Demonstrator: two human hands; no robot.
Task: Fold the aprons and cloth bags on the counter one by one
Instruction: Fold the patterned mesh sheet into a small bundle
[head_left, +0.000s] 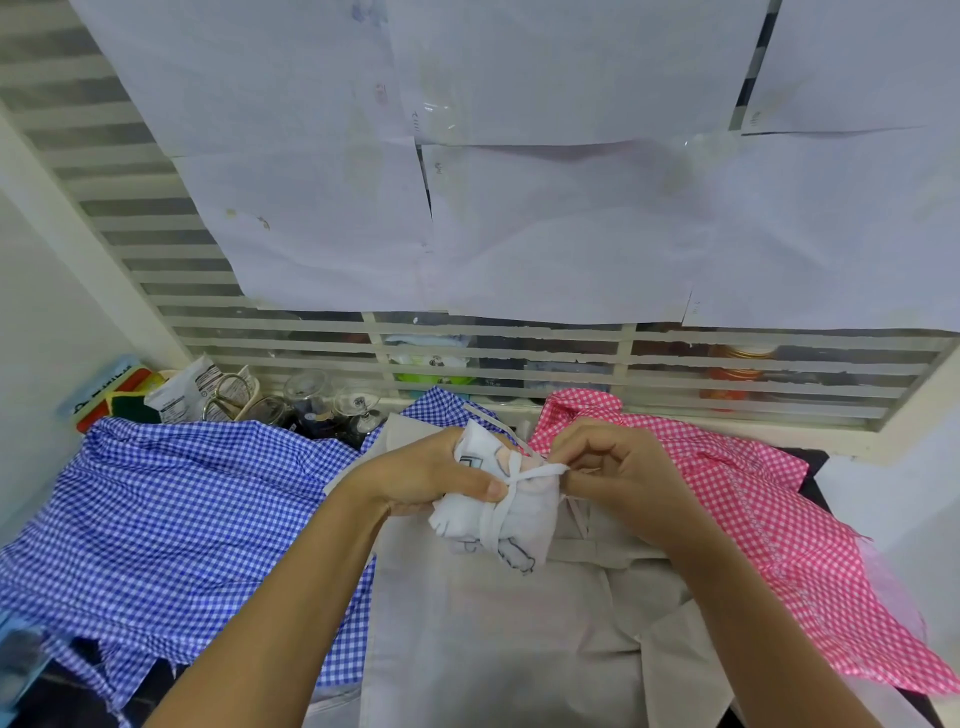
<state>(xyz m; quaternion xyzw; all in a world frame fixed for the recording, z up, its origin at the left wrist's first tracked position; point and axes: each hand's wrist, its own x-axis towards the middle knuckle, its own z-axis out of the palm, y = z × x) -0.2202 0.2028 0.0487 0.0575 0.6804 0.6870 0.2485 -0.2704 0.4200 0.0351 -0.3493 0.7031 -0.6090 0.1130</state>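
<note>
On the dark counter (818, 467), a blue-and-white gingham apron (171, 509), a plain beige cloth piece (493, 639) and a pink-and-white gingham apron (769, 525) are lying spread and unfolded (most of the job is left, I judge). Above the beige piece, the left hand (431, 478) is gripping a small white printed cloth bundle (511, 525), while the right hand (618, 467) is pinching the thin white strap (545, 470) wrapped round it; this item looks nearly done.

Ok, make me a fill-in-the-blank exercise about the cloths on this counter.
1. The left-side apron has ____ checks.
2. The right-side apron has ____ checks.
3. The rolled bag, gripped by the left hand with its strap pinched by the right hand, is mostly ____.
Missing words: blue; pink; white.
</note>
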